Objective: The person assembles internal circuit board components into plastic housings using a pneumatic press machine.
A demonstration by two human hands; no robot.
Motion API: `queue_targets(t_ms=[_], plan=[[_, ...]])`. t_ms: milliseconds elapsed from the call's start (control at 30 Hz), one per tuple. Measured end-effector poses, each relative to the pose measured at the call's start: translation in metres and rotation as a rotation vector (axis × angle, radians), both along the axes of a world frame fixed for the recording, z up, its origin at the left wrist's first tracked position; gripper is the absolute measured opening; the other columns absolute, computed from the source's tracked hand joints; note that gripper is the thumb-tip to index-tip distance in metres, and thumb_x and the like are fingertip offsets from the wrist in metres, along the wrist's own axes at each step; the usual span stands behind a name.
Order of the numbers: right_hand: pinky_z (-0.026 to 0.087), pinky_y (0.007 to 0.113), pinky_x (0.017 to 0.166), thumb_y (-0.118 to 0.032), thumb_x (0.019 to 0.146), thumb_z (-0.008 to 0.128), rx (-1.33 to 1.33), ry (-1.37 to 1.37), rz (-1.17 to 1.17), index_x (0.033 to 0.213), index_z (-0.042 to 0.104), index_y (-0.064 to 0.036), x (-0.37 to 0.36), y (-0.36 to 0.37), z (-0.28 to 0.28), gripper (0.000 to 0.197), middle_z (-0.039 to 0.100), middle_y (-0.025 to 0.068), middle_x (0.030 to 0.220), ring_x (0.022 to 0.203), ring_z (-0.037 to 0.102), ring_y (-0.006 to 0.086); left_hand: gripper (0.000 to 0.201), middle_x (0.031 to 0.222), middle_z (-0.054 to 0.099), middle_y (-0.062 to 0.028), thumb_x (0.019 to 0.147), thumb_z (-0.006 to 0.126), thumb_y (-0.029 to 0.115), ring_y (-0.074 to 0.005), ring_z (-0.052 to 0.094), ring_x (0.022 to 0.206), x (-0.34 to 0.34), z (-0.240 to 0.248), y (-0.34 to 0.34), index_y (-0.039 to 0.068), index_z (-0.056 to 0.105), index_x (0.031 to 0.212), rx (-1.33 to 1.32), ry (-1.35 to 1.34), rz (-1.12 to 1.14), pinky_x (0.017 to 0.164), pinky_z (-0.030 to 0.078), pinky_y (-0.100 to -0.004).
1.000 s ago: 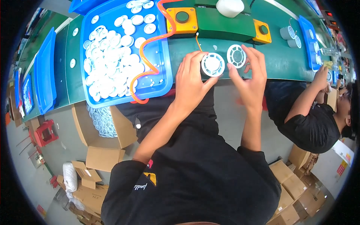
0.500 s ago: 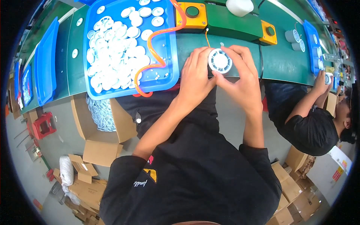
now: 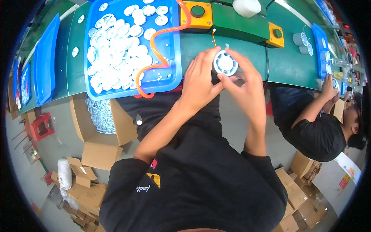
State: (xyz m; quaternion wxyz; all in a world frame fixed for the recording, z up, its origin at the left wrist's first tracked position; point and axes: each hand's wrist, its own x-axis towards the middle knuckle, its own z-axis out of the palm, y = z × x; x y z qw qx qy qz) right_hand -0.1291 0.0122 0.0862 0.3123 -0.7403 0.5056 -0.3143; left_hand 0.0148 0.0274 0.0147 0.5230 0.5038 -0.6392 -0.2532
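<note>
the scene is dominated by a green bench (image 3: 286,62), along the edge of which the work is done. at its right end a co-worker (image 3: 320,135) in black is seen, with both arms raised to the bench. on the left half a blue tray (image 3: 170,58) is set, heaped with white discs; past it, farther left, a second blue tray (image 3: 44,58) is stood. below the edge an open carton (image 3: 101,154) is part filled with pale rings (image 3: 103,118). across the back a green housing (image 3: 239,25) is mounted, flanked by a yellow box (image 3: 201,22) and a smaller one (image 3: 275,35), each topped by a dark button. over the large tray an orange hose (image 3: 170,29) is looped.

the left hand (image 3: 199,79) is half closed, its fingers curled round the left side of a white spoked wheel (image 3: 226,63). the right hand (image 3: 247,83) is part open, the wheel's right side being spanned by thumb and forefinger. the wheel is held just above the bench's near edge, right of the tray, face up. to the right, two cups (image 3: 300,39) are placed side by side. smallest are the discs (image 3: 116,50) and a thin orange wire (image 3: 213,36), by which the left fingertips are met.
</note>
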Motion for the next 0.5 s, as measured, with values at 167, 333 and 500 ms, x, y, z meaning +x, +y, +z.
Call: queue_targets(t_ms=[167, 333, 500], plan=[[0.057, 0.038, 0.093, -0.007, 0.083, 0.078, 0.093, -0.157, -0.143, 0.137, 0.063, 0.0003, 0.002, 0.007, -0.023, 0.057, 0.071, 0.0222, 0.125, 0.111, 0.073, 0.0295, 0.068, 0.128, 0.061, -0.0231, 0.086, 0.082, 0.021, -0.0426, 0.062, 0.113, -0.012, -0.003, 0.004, 0.000, 0.050, 0.143, 0.007, -0.005, 0.034, 0.094, 0.050, -0.0489], [0.059, 0.032, 0.086, -0.001, 0.084, 0.075, -0.027, -0.122, -0.215, 0.137, 0.064, 0.0017, 0.004, -0.002, -0.010, 0.054, 0.073, 0.0147, 0.117, 0.103, 0.069, 0.0138, 0.068, 0.132, 0.060, -0.0251, 0.085, 0.081, 0.015, -0.0455, 0.060, 0.119, -0.025, 0.012, -0.012, -0.001, 0.049, 0.143, -0.011, 0.064, 0.046, 0.100, 0.049, -0.0486], [0.058, 0.039, 0.082, -0.009, 0.081, 0.076, -0.394, -0.163, -0.346, 0.132, 0.065, 0.0020, 0.009, -0.064, 0.042, 0.053, 0.073, 0.0226, 0.115, 0.092, 0.073, 0.0323, 0.063, 0.132, 0.061, -0.0248, 0.084, 0.080, 0.010, -0.0455, 0.061, 0.119, -0.028, 0.067, -0.101, -0.001, 0.053, 0.139, -0.384, 0.111, -0.037, 0.100, 0.051, -0.0474]])
